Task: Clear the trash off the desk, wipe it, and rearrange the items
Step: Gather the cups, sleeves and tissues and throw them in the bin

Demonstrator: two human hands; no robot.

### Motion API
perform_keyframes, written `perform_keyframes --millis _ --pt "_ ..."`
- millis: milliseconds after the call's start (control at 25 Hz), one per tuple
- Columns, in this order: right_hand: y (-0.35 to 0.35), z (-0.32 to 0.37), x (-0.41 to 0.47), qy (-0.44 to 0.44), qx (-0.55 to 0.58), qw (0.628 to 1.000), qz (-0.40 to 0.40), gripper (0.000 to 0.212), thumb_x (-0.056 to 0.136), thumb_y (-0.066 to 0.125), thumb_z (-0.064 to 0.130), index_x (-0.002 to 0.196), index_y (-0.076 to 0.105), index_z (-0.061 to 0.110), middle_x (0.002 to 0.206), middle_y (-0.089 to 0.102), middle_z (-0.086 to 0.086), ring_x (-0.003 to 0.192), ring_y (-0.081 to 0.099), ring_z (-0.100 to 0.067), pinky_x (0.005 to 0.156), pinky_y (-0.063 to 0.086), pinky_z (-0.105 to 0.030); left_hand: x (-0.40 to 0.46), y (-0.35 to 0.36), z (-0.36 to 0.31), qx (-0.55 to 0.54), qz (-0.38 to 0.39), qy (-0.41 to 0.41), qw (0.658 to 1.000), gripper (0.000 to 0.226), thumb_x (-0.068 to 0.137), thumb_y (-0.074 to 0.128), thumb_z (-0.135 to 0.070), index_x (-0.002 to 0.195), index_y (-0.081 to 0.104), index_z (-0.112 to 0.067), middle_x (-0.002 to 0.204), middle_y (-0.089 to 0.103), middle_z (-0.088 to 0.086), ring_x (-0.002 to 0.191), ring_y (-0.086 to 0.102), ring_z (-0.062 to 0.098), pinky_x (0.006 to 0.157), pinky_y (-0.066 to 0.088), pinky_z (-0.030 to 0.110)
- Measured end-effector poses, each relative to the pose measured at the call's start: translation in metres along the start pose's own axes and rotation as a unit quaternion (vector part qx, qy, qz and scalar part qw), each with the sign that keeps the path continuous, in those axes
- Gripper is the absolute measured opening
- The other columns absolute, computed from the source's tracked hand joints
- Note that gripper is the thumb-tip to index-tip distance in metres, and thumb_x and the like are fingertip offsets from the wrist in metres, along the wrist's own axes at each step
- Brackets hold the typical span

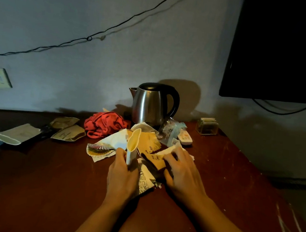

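Clearing trash: left hand [122, 171] gripping flattened paper cup [133, 145], right hand [178, 171] pinching brown wrapper [156, 161]; next, probably gathering remaining scraps off worktop [48, 190].

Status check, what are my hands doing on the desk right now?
Left hand grips flattened paper cup. Right hand pinches brown paper scrap in trash pile. Kettle, red cloth behind; nothing blocking.
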State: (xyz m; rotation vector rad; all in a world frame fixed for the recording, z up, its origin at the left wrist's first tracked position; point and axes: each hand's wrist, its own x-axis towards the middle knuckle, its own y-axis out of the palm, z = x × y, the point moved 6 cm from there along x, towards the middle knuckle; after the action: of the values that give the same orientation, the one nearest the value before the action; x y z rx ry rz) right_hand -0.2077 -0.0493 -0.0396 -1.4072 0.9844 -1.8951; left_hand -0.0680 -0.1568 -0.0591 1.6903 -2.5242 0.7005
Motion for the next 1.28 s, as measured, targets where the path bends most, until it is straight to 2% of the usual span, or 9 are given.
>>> perform_keyframes --millis 200,440,560,720,800,920,1040,1120,1280 --pt "-0.002 0.001 -0.001 0.016 0.037 0.999 -0.018 0.017 0.094 0.045 0.024 0.110 0.053 0.026 0.112 0.048 0.010 0.098 0.042 -0.004 0.078 0.041 -0.020 -0.001 0.000 -0.002 0.030 -0.011 0.006 0.999 0.011 0.094 0.053 -0.017 0.097 0.045 -0.024 0.088 0.060 0.006 0.075 0.061 0.026 0.058 0.056 0.044" --pt "-0.021 0.009 -0.018 0.031 0.045 0.997 -0.058 0.020 0.094 0.051 0.024 0.113 0.055 0.022 0.107 0.055 0.005 0.095 0.049 -0.009 0.076 0.039 -0.021 -0.008 -0.004 -0.012 0.054 0.001 0.003 0.999 0.021 0.092 0.054 -0.017 0.098 0.037 -0.028 0.096 0.060 0.003 0.081 0.062 0.022 0.063 0.057 0.049" --pt "-0.041 0.019 -0.021 -0.014 0.003 0.998 -0.059 0.026 0.089 0.053 0.020 0.115 0.056 0.021 0.104 0.057 0.003 0.092 0.053 -0.014 0.078 0.035 -0.024 -0.012 -0.008 -0.023 0.086 -0.008 0.029 0.996 0.028 0.095 0.056 -0.023 0.111 0.033 -0.024 0.109 0.059 0.007 0.089 0.061 0.023 0.071 0.058 0.047" --pt "-0.075 0.030 -0.026 -0.034 -0.005 0.998 -0.051 0.018 0.095 0.053 0.025 0.113 0.056 0.021 0.107 0.056 0.002 0.096 0.051 -0.016 0.081 0.040 -0.028 -0.029 -0.014 -0.045 0.042 -0.022 0.083 0.995 0.041 0.098 0.050 -0.040 0.133 0.037 -0.024 0.128 0.055 0.008 0.113 0.056 0.024 0.087 0.054 0.040" --pt "-0.089 0.027 -0.027 -0.004 0.018 0.999 -0.043 0.020 0.097 0.053 0.032 0.113 0.056 0.020 0.109 0.051 0.004 0.095 0.047 -0.014 0.078 0.044 -0.028 -0.035 -0.018 -0.060 0.020 -0.045 0.090 0.995 0.040 0.098 0.053 -0.036 0.131 0.045 -0.016 0.125 0.054 0.007 0.115 0.053 0.022 0.086 0.050 0.033" --pt "-0.116 0.007 -0.028 0.110 0.149 0.982 -0.033 0.013 0.094 0.059 0.021 0.106 0.059 0.018 0.103 0.051 0.004 0.092 0.050 -0.013 0.076 0.047 -0.030 -0.040 -0.020 -0.076 0.011 -0.052 0.082 0.995 0.033 0.095 0.060 -0.020 0.123 0.042 -0.021 0.125 0.057 0.010 0.115 0.057 0.027 0.088 0.055 0.039" --pt "-0.138 -0.021 -0.038 0.195 0.263 0.944 0.051 0.035 0.092 0.062 0.012 0.123 0.053 0.027 0.109 0.059 -0.001 0.097 0.060 -0.018 0.079 0.056 -0.035 -0.046 -0.013 -0.092 0.007 -0.005 0.094 0.996 0.066 0.087 0.069 -0.012 0.133 0.027 -0.032 0.127 0.059 0.010 0.113 0.061 0.028 0.088 0.057 0.047" --pt "-0.156 -0.037 -0.048 0.206 0.264 0.939 0.081 0.046 0.092 0.061 0.007 0.126 0.047 0.035 0.114 0.059 -0.005 0.097 0.063 -0.022 0.081 0.058 -0.042 -0.051 -0.003 -0.105 0.034 0.036 0.123 0.991 0.079 0.083 0.074 -0.011 0.140 0.025 -0.036 0.129 0.057 0.008 0.112 0.060 0.024 0.084 0.059 0.042" --pt "-0.197 -0.061 -0.073 0.209 0.235 0.944 0.097 0.032 0.090 0.053 -0.005 0.108 0.056 0.022 0.107 0.061 -0.013 0.095 0.062 -0.028 0.077 0.053 -0.043 -0.067 0.022 -0.138 0.046 0.071 0.166 0.983 0.036 0.089 0.069 -0.015 0.119 0.048 -0.018 0.114 0.056 0.001 0.096 0.058 0.011 0.060 0.052 0.014"
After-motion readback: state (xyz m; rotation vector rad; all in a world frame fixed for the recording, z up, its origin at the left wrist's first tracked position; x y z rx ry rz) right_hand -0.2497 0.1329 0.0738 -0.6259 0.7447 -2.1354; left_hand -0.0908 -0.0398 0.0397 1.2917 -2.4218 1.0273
